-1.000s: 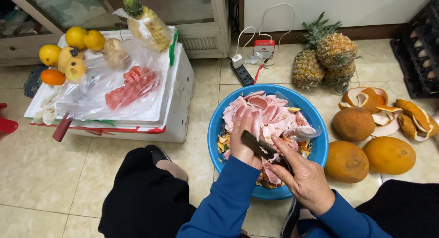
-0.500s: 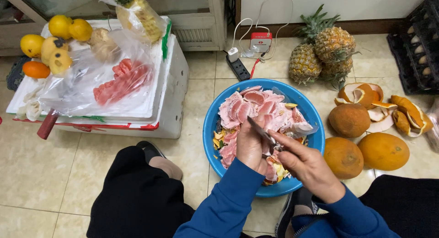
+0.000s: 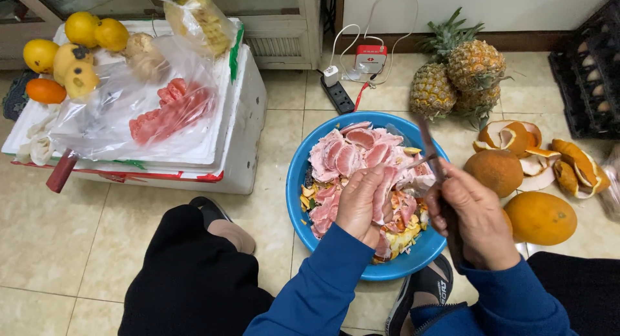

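Beige tiled floor (image 3: pixel 58 245) carries a blue basin (image 3: pixel 294 181) at centre, white foam box (image 3: pixel 242 136) at ten o'clock, pineapples (image 3: pixel 475 64) at one, whole pomelos (image 3: pixel 539 216) and what looks like peel (image 3: pixel 575 161) at three.

Beige tiled floor (image 3: pixel 84 239), glossy, grouted in pale lines. White wall (image 3: pixel 478 6) at the far side, edged by a brown skirting board (image 3: pixel 516 40). Cabinet (image 3: pixel 278 19) with a pale frame and a vented base stood at top centre. Black power strip (image 3: pixel 338 94) lay on the tiles, white cable (image 3: pixel 387 0) looped up the wall, red-and-white charger (image 3: pixel 371 57) plugged nearby. White foam box (image 3: pixel 242 126) sat at left, taped in red and green. Dark crate (image 3: pixel 591 71) leaned in the right corner. Lit evenly, with soft shadows.
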